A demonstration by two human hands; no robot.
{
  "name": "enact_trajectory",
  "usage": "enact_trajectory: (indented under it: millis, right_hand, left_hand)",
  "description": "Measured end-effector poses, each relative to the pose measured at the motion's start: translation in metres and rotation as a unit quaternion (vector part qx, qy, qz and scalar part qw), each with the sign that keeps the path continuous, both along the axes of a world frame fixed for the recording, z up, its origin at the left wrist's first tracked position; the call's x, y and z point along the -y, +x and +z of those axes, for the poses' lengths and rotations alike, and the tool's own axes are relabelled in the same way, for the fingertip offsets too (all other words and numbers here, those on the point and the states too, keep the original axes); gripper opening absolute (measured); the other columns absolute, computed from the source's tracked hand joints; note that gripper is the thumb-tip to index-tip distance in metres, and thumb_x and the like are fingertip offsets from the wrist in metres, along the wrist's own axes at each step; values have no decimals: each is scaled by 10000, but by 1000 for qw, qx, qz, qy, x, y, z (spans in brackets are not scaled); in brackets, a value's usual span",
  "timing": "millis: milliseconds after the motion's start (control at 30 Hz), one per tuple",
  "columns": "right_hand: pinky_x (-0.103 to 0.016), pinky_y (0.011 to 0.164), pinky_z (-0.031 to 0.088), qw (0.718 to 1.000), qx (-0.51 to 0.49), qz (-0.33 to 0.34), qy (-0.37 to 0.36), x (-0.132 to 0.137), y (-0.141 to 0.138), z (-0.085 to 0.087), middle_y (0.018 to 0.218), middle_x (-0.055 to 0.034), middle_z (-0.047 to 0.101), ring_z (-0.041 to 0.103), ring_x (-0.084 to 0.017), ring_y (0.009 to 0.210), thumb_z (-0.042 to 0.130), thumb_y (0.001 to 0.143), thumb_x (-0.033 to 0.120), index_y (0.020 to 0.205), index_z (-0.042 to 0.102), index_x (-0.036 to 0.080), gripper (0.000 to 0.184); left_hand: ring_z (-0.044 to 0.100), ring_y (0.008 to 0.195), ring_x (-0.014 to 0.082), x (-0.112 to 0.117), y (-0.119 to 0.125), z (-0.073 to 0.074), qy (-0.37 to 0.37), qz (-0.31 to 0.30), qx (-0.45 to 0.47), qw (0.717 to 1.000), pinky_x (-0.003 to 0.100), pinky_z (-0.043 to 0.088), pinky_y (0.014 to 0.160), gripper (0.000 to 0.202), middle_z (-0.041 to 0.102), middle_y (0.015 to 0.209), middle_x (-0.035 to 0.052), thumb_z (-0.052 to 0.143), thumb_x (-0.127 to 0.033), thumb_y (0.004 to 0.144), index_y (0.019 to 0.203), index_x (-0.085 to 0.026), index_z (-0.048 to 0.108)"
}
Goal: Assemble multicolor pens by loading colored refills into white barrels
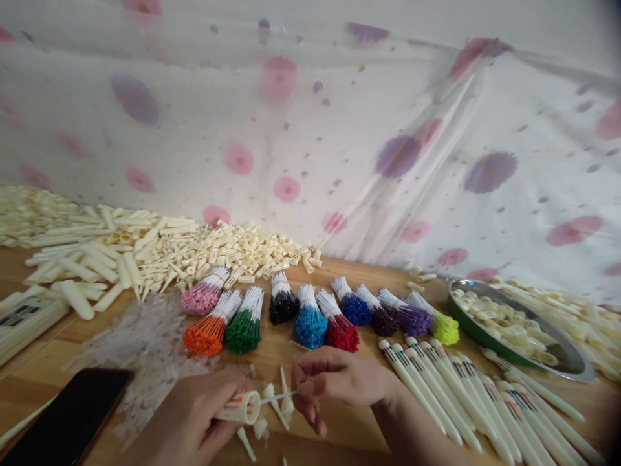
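Observation:
My left hand (194,404) is closed around a cream multicolour pen barrel (237,409), its round open end facing right. Bits of orange and dark colour show at the barrel's side slots. Between thumb and fingertips of my right hand (342,378) is a thin whitish pen refill (278,397), its other end at the barrel's mouth. Beneath and between the hands lie small cream cone tips (275,408). Just beyond my right hand stand refill bundles, among them a red bundle (342,327) and a light blue bundle (310,323).
More bundles, from orange (206,333) to yellow (444,327), form a row. Finished-looking cream pens (436,382) lie at right, before a green-sided metal tray (575,369) of cream parts. Left are a phone (68,417), clear small pieces (145,349) and heaped barrels (97,259). Behind hangs a dotted sheet (194,110).

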State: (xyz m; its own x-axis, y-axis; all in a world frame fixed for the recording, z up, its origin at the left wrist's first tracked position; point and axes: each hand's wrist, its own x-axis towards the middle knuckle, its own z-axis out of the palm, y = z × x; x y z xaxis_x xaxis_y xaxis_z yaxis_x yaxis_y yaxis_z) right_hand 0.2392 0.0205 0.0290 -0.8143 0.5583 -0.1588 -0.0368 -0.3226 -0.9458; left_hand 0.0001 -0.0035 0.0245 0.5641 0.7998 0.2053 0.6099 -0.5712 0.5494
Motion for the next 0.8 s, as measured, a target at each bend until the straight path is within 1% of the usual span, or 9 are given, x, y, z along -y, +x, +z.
enact_trajectory:
  millis: [100,200,300,367,433,533,633,700,800]
  right_hand:
    - [-187,477,389,997,39,-21,64,5,-6,4,547,53,484,451,-46,415,533,826,450,656,506,154,343]
    - [-214,548,426,985,68,-72,141,10,-10,6,625,16,523,502,-68,508,458,869,515,685,509,151,411]
    - [-234,565,438,975,37,-137,174,13,-14,2,674,-5,535,533,-100,583,406,883,558,827,545,139,445]
    - [-239,573,437,968,-7,-187,167,15,-20,-2,741,-15,547,536,-107,614,434,875,556,947,554,152,427]
    - [-244,612,434,957,-31,-236,163,18,-30,-7,806,-20,559,536,-117,671,558,827,511,1002,579,185,371]
    - [-248,649,422,935,-43,-302,181,21,-47,-15,785,-18,571,525,-132,705,665,759,449,833,650,191,269]
    - [-228,574,397,919,-44,-360,158,23,-57,-19,650,7,518,470,-103,583,624,779,485,648,581,170,344]
    - [-219,549,383,919,-38,-372,122,23,-58,-20,610,25,492,442,-89,540,612,775,522,653,525,173,380]
    - [-226,580,398,941,-34,-323,92,24,-55,-22,611,29,503,467,-89,550,614,751,566,685,489,176,415]
  left_hand:
    - [659,641,157,1,3,-1,-49,13,21,998,189,480,576,143,710,709,-16,516,-181,750,760,-251,641]
    - [643,646,154,1,7,-3,-91,36,62,993,194,485,598,104,695,691,-13,539,-253,777,752,-240,639]
    - [607,586,146,2,11,-5,-128,70,99,984,198,478,563,160,644,623,-20,523,-335,809,729,-228,610]
    - [572,530,135,4,14,-6,-149,96,121,977,195,458,515,208,595,574,-34,509,-372,823,697,-221,579]
    - [548,496,127,6,17,-7,-164,112,151,968,193,440,482,231,554,543,-48,514,-385,822,666,-219,551]
    - [550,488,124,5,21,-9,-180,118,186,959,198,441,476,217,557,552,-50,524,-372,820,672,-216,552]
    - [599,552,144,3,20,-9,-182,117,187,958,213,474,518,193,607,611,-29,507,-366,836,751,-216,594]
    - [646,695,170,1,18,-8,-153,121,189,962,236,508,619,187,662,742,-1,500,-374,841,844,-224,613]
    - [653,854,183,0,14,-6,-99,158,201,962,260,507,762,205,687,917,14,515,-383,832,951,-247,613]
